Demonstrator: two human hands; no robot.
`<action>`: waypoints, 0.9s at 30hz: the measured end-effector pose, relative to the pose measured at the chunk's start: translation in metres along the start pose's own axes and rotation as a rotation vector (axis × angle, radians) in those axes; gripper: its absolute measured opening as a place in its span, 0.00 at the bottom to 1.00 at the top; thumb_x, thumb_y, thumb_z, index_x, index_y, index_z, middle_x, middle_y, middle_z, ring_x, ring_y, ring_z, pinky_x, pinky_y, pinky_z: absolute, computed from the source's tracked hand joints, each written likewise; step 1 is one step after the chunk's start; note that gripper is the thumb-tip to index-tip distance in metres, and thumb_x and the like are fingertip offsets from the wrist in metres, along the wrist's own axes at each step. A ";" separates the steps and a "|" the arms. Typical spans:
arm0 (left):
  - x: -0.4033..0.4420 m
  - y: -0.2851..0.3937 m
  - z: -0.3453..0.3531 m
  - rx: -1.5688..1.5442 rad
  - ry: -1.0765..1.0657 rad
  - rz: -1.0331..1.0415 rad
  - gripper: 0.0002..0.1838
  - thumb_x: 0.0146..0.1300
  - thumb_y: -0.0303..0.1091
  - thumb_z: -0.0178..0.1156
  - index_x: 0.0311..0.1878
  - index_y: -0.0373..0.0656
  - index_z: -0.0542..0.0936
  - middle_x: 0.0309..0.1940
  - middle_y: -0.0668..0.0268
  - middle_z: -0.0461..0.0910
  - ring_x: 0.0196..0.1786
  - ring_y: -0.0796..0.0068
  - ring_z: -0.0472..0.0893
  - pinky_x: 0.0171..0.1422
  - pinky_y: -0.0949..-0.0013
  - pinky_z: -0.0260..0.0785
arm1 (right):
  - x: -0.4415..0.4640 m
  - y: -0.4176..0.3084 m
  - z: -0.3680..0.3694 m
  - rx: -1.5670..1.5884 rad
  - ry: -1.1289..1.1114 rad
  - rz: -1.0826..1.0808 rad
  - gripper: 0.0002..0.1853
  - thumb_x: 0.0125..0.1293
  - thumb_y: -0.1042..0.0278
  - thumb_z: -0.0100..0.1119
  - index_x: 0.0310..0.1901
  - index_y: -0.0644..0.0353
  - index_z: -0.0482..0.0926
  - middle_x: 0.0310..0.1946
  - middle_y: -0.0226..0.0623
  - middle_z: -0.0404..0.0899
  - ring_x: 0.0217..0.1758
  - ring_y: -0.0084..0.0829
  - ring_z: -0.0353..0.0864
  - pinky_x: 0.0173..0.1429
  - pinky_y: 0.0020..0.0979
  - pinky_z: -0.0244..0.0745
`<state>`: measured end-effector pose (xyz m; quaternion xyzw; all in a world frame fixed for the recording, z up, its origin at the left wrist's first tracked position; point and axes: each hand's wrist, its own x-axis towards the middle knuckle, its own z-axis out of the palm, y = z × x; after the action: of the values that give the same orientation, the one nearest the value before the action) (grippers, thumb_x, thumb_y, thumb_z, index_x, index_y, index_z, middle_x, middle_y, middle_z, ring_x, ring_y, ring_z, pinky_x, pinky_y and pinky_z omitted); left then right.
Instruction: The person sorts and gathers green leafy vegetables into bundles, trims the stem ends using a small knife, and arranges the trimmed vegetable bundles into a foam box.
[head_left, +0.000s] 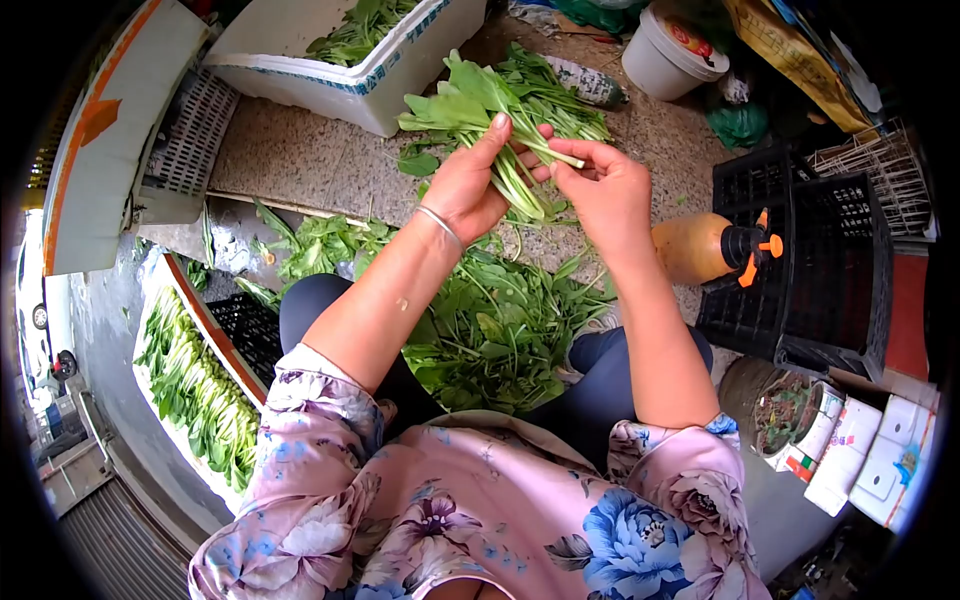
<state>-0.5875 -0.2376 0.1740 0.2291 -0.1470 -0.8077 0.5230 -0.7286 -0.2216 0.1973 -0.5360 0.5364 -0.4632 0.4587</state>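
Note:
My left hand (474,182) is wrapped round a bunch of leafy greens (470,98), thumb on top, the leaves pointing away from me and the pale stems toward my lap. At the right of the bunch, my right hand (606,190) pinches the end of one stem (566,158) between thumb and fingers. Just beyond my hands, more leafy greens (560,108) lie on the speckled stone slab (290,160). Below, a big heap of loose green leaves (490,330) spreads between my knees.
A white foam box (390,85) with greens stands at the far left of the slab. Bundled greens fill another box (195,385) at left. On the right are an orange spray bottle (695,248), black crates (835,270) and a white bucket (660,60).

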 end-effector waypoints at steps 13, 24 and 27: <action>-0.005 -0.004 -0.027 0.137 0.244 -0.198 0.11 0.64 0.33 0.49 0.45 0.37 0.71 0.43 0.61 0.76 0.43 0.66 0.77 0.49 0.63 0.73 | -0.025 0.023 0.007 0.645 -0.289 0.881 0.10 0.62 0.64 0.52 0.42 0.61 0.72 0.30 0.36 0.78 0.27 0.18 0.76 0.23 0.15 0.67; 0.003 -0.002 -0.050 -0.032 0.575 -0.091 0.07 0.65 0.32 0.48 0.43 0.40 0.70 0.38 0.66 0.76 0.42 0.69 0.77 0.45 0.62 0.73 | 0.010 0.137 -0.045 -0.270 -0.123 0.838 0.17 0.61 0.64 0.52 0.49 0.62 0.71 0.35 0.35 0.78 0.31 0.24 0.78 0.26 0.22 0.70; 0.007 0.000 -0.061 -0.019 0.596 -0.088 0.07 0.66 0.32 0.46 0.42 0.40 0.70 0.35 0.65 0.76 0.38 0.70 0.77 0.43 0.63 0.72 | 0.043 0.190 -0.031 -0.178 -0.031 0.780 0.18 0.61 0.63 0.52 0.51 0.61 0.70 0.41 0.37 0.76 0.37 0.27 0.78 0.32 0.26 0.73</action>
<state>-0.5582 -0.2439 0.1201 0.4573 0.0308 -0.7282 0.5096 -0.7879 -0.2656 0.0143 -0.3369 0.7307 -0.1980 0.5599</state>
